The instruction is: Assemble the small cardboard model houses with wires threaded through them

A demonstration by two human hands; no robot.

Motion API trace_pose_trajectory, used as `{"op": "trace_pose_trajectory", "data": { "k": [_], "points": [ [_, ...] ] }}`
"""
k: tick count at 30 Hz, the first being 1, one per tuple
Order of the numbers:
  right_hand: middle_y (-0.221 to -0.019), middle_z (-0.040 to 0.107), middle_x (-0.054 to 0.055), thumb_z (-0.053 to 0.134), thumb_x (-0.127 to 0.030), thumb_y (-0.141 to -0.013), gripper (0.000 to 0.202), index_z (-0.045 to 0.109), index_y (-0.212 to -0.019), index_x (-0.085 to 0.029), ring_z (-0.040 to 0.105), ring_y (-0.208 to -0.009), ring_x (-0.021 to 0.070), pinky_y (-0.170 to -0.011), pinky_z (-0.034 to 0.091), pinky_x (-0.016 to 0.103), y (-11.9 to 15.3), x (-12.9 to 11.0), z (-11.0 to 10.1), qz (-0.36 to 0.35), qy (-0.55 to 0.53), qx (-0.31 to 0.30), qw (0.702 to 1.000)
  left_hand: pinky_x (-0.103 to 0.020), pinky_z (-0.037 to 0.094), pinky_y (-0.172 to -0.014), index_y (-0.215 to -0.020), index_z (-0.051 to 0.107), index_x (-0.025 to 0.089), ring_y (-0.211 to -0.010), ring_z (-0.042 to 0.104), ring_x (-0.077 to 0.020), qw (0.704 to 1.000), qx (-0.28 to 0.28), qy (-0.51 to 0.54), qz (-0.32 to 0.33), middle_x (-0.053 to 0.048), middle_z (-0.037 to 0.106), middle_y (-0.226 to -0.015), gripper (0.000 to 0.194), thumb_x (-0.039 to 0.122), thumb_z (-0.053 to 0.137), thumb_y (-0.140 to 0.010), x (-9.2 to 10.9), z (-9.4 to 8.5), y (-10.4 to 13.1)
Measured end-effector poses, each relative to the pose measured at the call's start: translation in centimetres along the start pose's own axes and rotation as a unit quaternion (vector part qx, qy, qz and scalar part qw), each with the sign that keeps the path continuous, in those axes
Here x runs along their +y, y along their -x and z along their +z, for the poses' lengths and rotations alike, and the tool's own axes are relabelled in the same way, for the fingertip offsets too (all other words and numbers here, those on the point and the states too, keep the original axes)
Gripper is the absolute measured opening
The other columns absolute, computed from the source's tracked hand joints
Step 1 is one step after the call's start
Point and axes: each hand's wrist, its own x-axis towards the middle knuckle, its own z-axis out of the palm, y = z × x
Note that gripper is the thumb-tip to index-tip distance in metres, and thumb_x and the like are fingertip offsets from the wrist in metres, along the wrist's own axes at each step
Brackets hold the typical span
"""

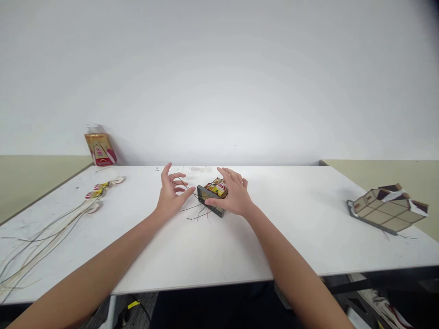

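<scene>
A small model house (pixel 217 186) with a red and yellow printed face lies tipped over in the middle of the white table, its grey-edged base (pixel 202 195) turned toward me. My right hand (pixel 235 194) grips it from the right, thumb across the underside of the base and fingers over the far side. To the left, my left hand (pixel 171 192) has its fingers spread, with the thumb tip close to the base's corner; whether they touch I cannot tell. Thin dark wires (pixel 194 218) stick out from the base, and one passes by the left fingers.
Far right on the table (pixel 192 265) stands another model house (pixel 386 210) on a grey base. Several long thin strands (pixel 56 235) lie at the left near crumpled yellow-and-red scraps (pixel 99 189). A gold and red bottle (pixel 100 146) stands at the back left by the wall.
</scene>
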Motion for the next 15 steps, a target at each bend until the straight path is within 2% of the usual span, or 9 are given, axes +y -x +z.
{"op": "trace_pose_trajectory", "data": {
  "k": [4,7,10,12,15],
  "points": [
    [-0.15,0.028,0.015,0.063,-0.08,-0.056,0.114,0.015,-0.148,-0.034,0.024,-0.139,0.0377,-0.103,0.026,0.062,0.0,0.4,0.0,0.031,-0.024,-0.062,0.997,-0.043,0.052,-0.087,-0.144,0.007,0.034,-0.113,0.056,-0.0253,0.999,0.051,-0.017,0.001,-0.013,0.045,-0.132,0.105,0.028,0.075,-0.065,0.7,-0.9,-0.5],
    [-0.155,0.016,0.016,0.065,-0.08,-0.051,0.124,0.005,-0.15,-0.035,0.013,-0.142,0.0404,-0.103,0.022,0.067,-0.1,0.7,-0.3,0.061,-0.046,-0.095,0.992,-0.052,0.041,-0.102,-0.145,0.003,0.033,-0.133,0.038,-0.0314,0.995,0.091,-0.043,0.0,-0.017,0.031,-0.146,0.108,0.028,0.077,-0.066,1.0,-1.4,-0.7],
    [-0.156,0.01,0.019,0.07,-0.078,-0.047,0.134,-0.004,-0.15,-0.035,0.007,-0.143,0.0421,-0.102,0.02,0.07,-0.2,1.2,-0.6,0.084,-0.064,-0.108,0.988,-0.057,0.026,-0.11,-0.145,0.001,0.033,-0.142,0.022,-0.0338,0.991,0.119,-0.057,-0.008,-0.018,0.015,-0.154,0.111,0.029,0.078,-0.066,1.1,-1.6,-0.8],
    [-0.156,0.008,0.021,0.073,-0.076,-0.042,0.141,-0.009,-0.149,-0.035,0.006,-0.143,0.043,-0.101,0.02,0.07,-0.3,1.7,-0.7,0.099,-0.075,-0.122,0.985,-0.057,0.021,-0.113,-0.145,0.002,0.033,-0.145,0.013,-0.0332,0.989,0.136,-0.064,-0.007,-0.016,0.005,-0.157,0.111,0.03,0.079,-0.065,0.9,-1.6,-0.9],
    [-0.155,0.008,0.022,0.078,-0.072,-0.036,0.15,-0.014,-0.148,-0.035,0.006,-0.143,0.0442,-0.101,0.02,0.071,-0.5,2.5,-0.7,0.11,-0.095,-0.151,0.978,-0.055,0.017,-0.115,-0.145,0.005,0.032,-0.146,0.007,-0.0318,0.984,0.152,-0.091,0.02,-0.014,0.003,-0.157,0.111,0.032,0.079,-0.063,0.5,-2.0,-1.5]
  ]
}}
